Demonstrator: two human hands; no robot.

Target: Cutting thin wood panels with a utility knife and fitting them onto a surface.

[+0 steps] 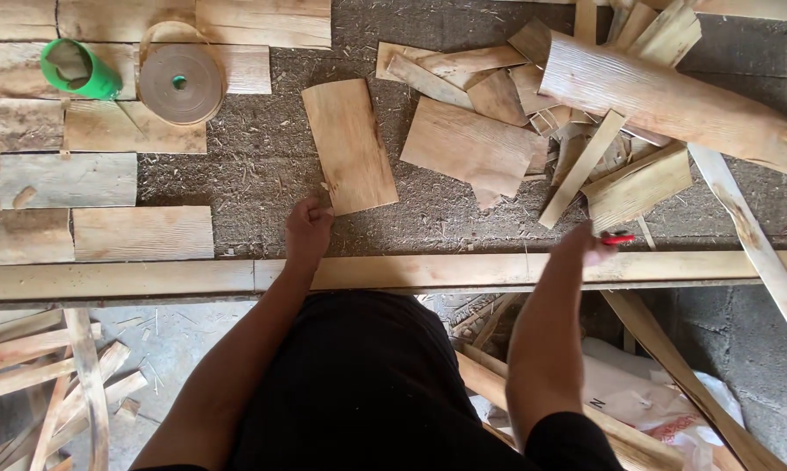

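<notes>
While the left hand (309,228) is pinching the veneer sheet's (350,145) corner, the right hand (588,244) is gripping a red tool (618,238).

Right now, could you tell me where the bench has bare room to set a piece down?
Bare patch: between the brown tape roll and the curved wood veneer sheet. Another strip lies ahead of the right hand. Crowded: the pile of wood offcuts far right, flat planks left.

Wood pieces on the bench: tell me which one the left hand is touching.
The rounded-corner veneer sheet lying alone mid-bench; the left hand grips its lower left corner. The other loose sheets sit heaped to the right under the thick log slab, away from either hand.
</notes>
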